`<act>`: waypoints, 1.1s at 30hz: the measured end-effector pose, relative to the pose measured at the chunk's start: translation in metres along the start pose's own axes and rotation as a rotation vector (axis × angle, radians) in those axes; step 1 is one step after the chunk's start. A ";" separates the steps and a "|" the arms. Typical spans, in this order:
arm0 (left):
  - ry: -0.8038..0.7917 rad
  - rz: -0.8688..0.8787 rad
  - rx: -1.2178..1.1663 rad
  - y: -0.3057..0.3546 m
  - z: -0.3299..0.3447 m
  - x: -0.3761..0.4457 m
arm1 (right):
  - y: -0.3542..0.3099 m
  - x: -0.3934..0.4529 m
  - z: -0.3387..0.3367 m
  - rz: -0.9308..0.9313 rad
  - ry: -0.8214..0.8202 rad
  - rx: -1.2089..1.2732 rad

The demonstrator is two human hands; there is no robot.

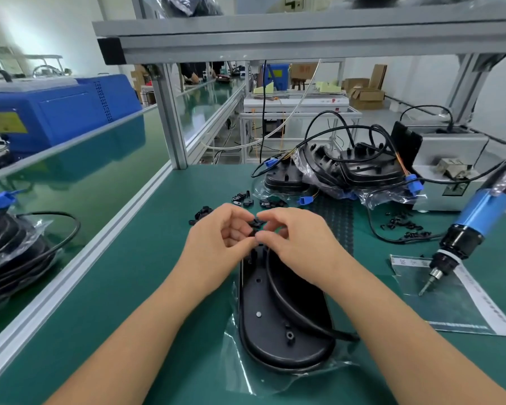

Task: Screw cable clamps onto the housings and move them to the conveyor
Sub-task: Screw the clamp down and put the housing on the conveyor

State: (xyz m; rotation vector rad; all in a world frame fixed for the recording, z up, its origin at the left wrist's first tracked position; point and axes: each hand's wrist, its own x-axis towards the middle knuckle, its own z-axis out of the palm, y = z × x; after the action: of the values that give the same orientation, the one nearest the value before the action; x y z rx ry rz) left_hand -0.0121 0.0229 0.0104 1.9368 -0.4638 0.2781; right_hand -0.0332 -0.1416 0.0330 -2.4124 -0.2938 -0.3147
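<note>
- Clamp (256, 223): small, black, pinched between fingertips of left hand (224, 235) and right hand (292, 244), both curled onto it.
- Housing (275, 317): black, flat on desk (129, 287), just below both hands; cable (278, 290) runs across it.
- Spare clamps (243, 198): scattered just beyond the hands.
- Screwdriver (462, 232): blue, right of right hand, well apart.
- Conveyor (70, 182): left of left hand.

Both forearms reach forward, left hand (222, 229) and right hand (292, 238) fingertips pinched together.
</note>
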 end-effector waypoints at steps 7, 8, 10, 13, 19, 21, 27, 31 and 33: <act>0.014 -0.098 0.033 -0.005 -0.006 0.000 | 0.010 0.026 0.000 0.029 -0.054 0.122; 0.018 -0.127 0.043 -0.007 -0.006 0.000 | 0.011 0.029 0.000 0.068 -0.041 0.152; 0.014 -0.180 -0.004 -0.009 -0.006 -0.002 | 0.012 0.033 0.000 0.136 -0.051 0.124; 0.003 -0.235 -0.223 -0.011 -0.011 -0.002 | 0.011 0.027 -0.001 0.164 0.023 -0.009; -0.076 -0.336 -0.541 -0.004 -0.009 0.001 | -0.017 -0.029 -0.006 0.030 -0.135 -0.283; -0.084 -0.313 -0.483 0.001 -0.006 0.002 | -0.016 -0.037 -0.008 0.008 -0.151 -0.372; -0.120 -0.128 -0.072 0.014 0.002 0.003 | 0.004 -0.035 -0.031 0.033 -0.096 -0.291; -0.196 -0.072 0.062 0.020 0.005 0.013 | 0.014 -0.032 -0.035 0.010 -0.151 -0.167; -0.230 -0.086 0.084 0.021 0.005 0.017 | 0.019 -0.032 -0.034 -0.061 -0.132 -0.225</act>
State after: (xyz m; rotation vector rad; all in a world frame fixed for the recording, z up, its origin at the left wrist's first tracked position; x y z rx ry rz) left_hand -0.0061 0.0074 0.0330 2.0754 -0.5245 0.0185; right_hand -0.0628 -0.1818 0.0373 -2.6553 -0.4107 -0.2264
